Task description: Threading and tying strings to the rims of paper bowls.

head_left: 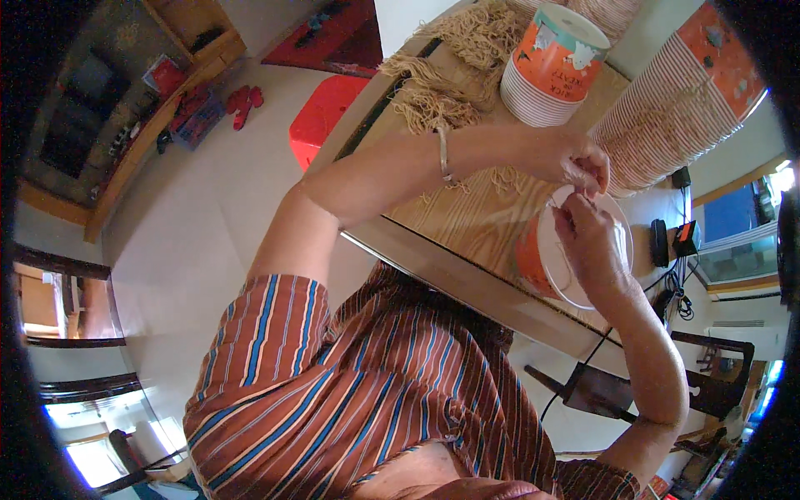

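Note:
An orange and white paper bucket [531, 257] lies tipped at the table's near right edge, its white rim and inside toward me. Over its upper rim my left hand [582, 163] is closed in a pinch, a bracelet on that forearm. Just below, my right hand [590, 237] also has its fingers pinched, close against the left fingertips and in front of the bucket's opening. What the fingers hold is too small to make out. A thin pale cord seems to run inside the bucket. Several bundles of beige cord [435, 98] lie on the wooden table.
Stacked orange and white buckets [554, 71] stand at the table's back; a longer nested stack [667, 125] leans at the right, with cords draped on it. Black cables [679, 287] hang past the right edge. A red stool [329, 117] stands left of the table.

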The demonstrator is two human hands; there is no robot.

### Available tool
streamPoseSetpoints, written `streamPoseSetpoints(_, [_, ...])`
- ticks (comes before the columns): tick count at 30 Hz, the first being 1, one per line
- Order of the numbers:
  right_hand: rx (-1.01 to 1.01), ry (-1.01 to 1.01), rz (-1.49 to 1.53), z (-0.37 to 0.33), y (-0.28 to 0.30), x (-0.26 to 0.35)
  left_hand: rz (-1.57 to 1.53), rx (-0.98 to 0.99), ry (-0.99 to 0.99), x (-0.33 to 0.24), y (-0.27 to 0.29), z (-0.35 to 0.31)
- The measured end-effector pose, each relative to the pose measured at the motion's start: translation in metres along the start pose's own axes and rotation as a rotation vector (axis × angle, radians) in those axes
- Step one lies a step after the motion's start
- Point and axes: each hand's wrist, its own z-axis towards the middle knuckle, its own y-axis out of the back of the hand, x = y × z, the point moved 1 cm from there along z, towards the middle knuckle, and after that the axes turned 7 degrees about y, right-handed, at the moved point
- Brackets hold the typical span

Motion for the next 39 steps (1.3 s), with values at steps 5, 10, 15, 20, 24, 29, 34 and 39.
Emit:
streamPoseSetpoints(5, [0.155, -0.534, 1.188, 0.001, 0.002, -0.018, 0.129, -0.315, -0.107, -0.004, -0.012, -0.030])
streamPoseSetpoints(10, [0.258, -0.768, 1.782, -0.011, -0.003, -0.023, 0.583, -0.476, -0.355, -0.027, -0.036, -0.064])
streamPoseSetpoints(15, [0.197, -0.851, 1.895, -0.013, -0.004, -0.018, 0.647, -0.503, -0.426, -0.028, -0.052, -0.066])
streamPoseSetpoints(20, [0.170, -0.878, 1.917, -0.018, -0.009, -0.022, 0.643, -0.491, -0.394, -0.035, -0.056, -0.062])
streamPoseSetpoints(24, [0.157, -0.834, 1.924, -0.020, -0.010, -0.020, 0.649, -0.470, -0.432, -0.031, -0.058, -0.061])
streamPoseSetpoints(29, [0.159, -0.823, 1.914, -0.022, -0.011, -0.020, 0.645, -0.474, -0.465, -0.031, -0.060, -0.061])
streamPoseSetpoints(34, [0.176, -0.835, 1.922, -0.022, -0.009, -0.017, 0.522, -0.516, -0.403, -0.026, -0.063, -0.061])
streamPoseSetpoints(39, [0.141, -0.774, 1.790, -0.022, -0.006, -0.015, 0.144, -0.513, -0.089, -0.023, -0.064, -0.071])
